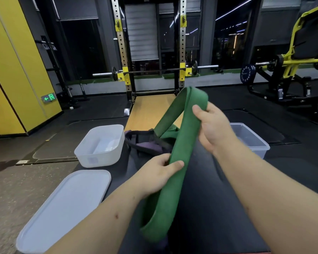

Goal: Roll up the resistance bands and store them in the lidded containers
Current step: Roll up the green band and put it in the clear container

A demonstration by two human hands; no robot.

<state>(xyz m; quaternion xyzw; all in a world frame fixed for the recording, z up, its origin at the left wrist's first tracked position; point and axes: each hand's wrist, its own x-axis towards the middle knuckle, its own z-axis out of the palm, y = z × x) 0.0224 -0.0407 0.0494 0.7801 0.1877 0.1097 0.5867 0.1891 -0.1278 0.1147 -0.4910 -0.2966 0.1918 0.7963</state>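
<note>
The black mat bears a white tub, clear tub, purple bands.

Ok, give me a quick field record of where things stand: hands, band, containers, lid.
left hand: grips the green band at its lower stretch
right hand: grips the green band just below its top fold
green band: lifted, one long loop, not rolled
other bands: dark pile between the two containers
white container: open, on the left
clear container: open, on the right, partly hidden by the right forearm
lid: off, lying flat in front of the white container
</note>
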